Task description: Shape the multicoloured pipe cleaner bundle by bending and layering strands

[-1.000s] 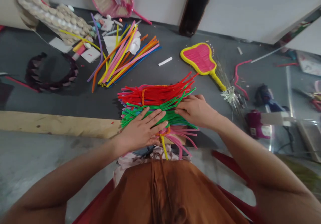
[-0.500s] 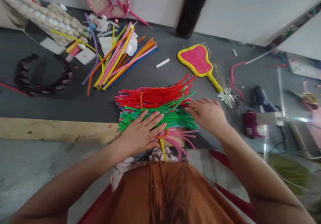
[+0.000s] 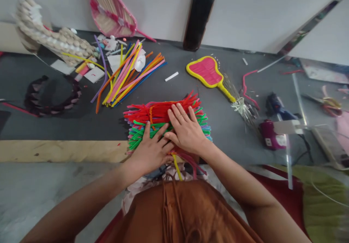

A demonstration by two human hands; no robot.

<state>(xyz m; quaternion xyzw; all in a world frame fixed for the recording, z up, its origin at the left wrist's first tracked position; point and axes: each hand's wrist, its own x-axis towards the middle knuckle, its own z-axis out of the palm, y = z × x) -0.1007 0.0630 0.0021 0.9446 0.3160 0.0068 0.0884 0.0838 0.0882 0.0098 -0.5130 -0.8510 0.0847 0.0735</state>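
Bundles of red pipe cleaners [image 3: 163, 111] and green pipe cleaners [image 3: 135, 136] lie side by side at the table's front edge, with blue and purple stems showing at the ends. An orange stem [image 3: 151, 115] is wrapped round the red bundle. My left hand [image 3: 152, 145] rests flat with fingers spread on the green bundle. Lying across the red and green stems is my right hand [image 3: 187, 128], its fingers stretched out, its thumb by the left fingers. Below the hands, a yellow stem [image 3: 177, 167] and pink stems [image 3: 195, 163] stick out over the edge.
Loose pipe cleaners [image 3: 128, 76] lie behind on the left, near a dark braided headband [image 3: 51, 96]. A pink and yellow hand-mirror shape [image 3: 208, 72] is behind on the right. Glue guns [image 3: 272, 134], scissors [image 3: 327, 103] and a phone [image 3: 198, 20] are farther off.
My right hand has moved left from the right ends of the stems onto the top of the bundles and flattened out. My left hand stays on the green stems. The view has shifted slightly.
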